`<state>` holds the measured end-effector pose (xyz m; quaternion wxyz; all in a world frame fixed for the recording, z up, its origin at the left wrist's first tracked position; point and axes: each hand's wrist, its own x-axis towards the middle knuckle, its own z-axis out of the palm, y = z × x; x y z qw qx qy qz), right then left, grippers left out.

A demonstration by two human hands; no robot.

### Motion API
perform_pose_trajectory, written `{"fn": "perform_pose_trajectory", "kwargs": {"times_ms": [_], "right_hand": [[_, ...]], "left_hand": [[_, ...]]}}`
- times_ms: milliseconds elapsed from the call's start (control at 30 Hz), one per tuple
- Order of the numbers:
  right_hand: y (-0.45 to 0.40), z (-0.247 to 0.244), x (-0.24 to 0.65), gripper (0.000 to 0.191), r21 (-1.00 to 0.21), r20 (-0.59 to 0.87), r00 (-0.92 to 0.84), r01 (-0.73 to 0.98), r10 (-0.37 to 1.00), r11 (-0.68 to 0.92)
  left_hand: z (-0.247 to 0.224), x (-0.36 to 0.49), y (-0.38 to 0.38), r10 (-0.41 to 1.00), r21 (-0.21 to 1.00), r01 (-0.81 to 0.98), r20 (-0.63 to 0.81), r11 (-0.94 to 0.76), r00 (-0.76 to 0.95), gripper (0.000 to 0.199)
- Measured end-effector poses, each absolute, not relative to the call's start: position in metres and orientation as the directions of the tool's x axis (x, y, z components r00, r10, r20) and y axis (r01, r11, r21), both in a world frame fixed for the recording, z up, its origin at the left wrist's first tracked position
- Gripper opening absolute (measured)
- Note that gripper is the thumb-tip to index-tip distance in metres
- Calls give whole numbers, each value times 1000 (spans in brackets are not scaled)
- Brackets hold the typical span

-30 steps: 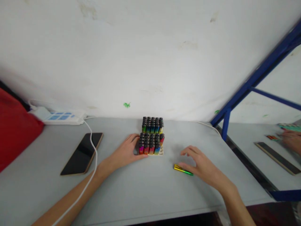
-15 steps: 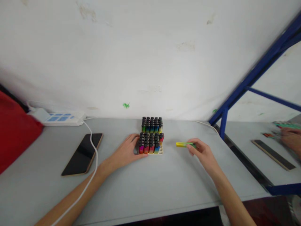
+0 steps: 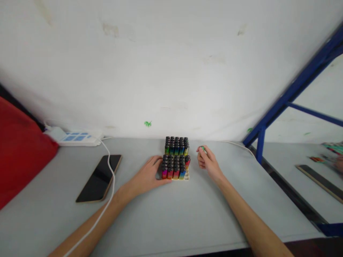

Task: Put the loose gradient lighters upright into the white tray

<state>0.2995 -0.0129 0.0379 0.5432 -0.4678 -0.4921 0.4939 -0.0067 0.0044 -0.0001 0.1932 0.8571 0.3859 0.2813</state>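
Two blocks of upright lighters with black tops stand one behind the other. The front lighters (image 3: 176, 173), pink, red and blue, sit in a pale tray (image 3: 187, 175) whose right front slots show bare. My left hand (image 3: 149, 174) grips this tray from its left side, thumb along the front edge. Behind it is the block of green, blue and yellow lighters (image 3: 177, 148). Right of both blocks, my right hand (image 3: 208, 162) is raised and closed around a lighter (image 3: 203, 148); only a small green part shows above the fingers.
On the left lie a black phone (image 3: 99, 178), a white cable (image 3: 113, 178) crossing over my left forearm, a power strip (image 3: 80, 138) and a red bag-like item (image 3: 24, 150). A blue metal frame (image 3: 261, 142) stands right; beyond it are a dark strip (image 3: 320, 181) and a blurred hand of another person.
My right hand has moved left and up toward the lighter blocks, turning the lighter from lying sideways to mostly hidden in the fist. My left hand stays at the tray. The view shifted slightly.
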Motion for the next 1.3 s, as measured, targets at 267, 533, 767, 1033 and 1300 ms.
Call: {"fn": "perform_pose_trajectory", "kwargs": {"times_ms": [267, 533, 767, 1033, 1300], "right_hand": [[-28, 21, 297, 73, -933, 174, 142, 339, 974, 118], [-32, 16, 289, 53, -847, 213, 154, 521, 965, 104], [-39, 28, 291, 49, -831, 256, -32, 503, 966, 237], [-45, 42, 305, 50, -655, 358, -204, 641, 911, 401], [-42, 36, 309, 44, -771, 263, -236, 531, 936, 351]], "left_hand": [[4, -7, 3, 776, 556, 554, 328, -619, 538, 71], [2, -8, 5, 755, 547, 533, 352, -646, 553, 73], [1, -9, 5, 774, 558, 548, 340, -623, 534, 70], [5, -7, 3, 789, 581, 550, 318, -601, 527, 74], [6, -6, 3, 797, 615, 528, 320, -586, 512, 73]]}}
